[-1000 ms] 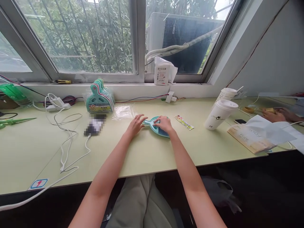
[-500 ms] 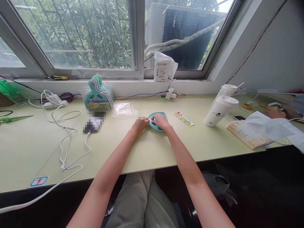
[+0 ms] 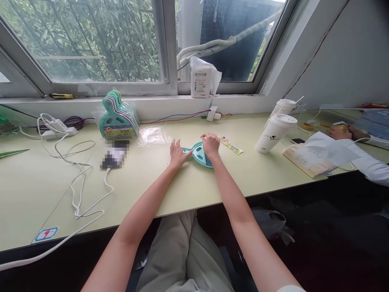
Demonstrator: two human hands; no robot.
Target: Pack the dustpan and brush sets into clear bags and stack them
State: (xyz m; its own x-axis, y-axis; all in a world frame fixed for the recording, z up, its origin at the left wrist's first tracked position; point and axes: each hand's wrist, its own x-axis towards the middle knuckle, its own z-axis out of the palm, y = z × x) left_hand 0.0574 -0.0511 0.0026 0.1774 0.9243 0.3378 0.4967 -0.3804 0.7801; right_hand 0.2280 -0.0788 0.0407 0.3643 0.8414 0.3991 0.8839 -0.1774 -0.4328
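Observation:
A teal dustpan-shaped piece with a dark brush [image 3: 199, 155] lies flat on the table, its handle pointing left. My left hand [image 3: 178, 155] is at the handle, fingers spread and thumb reaching toward the round part. Over the right side of the piece is my right hand [image 3: 210, 145], fingers bent down and bunched; what they hold, if anything, is hidden. A printed label strip [image 3: 231, 146] lies just to the right. Clear plastic bags [image 3: 154, 135] lie behind my left hand. Several similar teal and pink sets [image 3: 118, 117] stand wrapped at the back left.
White paper cups [image 3: 275, 134] and a tissue pack [image 3: 313, 156] stand on the right. A phone-like blurred object [image 3: 115, 154] and white cables [image 3: 79, 182] lie left. A white box [image 3: 201, 81] sits on the sill. Another person's hand [image 3: 339, 132] is at far right.
My left hand has opened, its fingers spreading at the handle. My right hand has lifted and shifted right over the piece, uncovering its middle. The camera view has shifted slightly.

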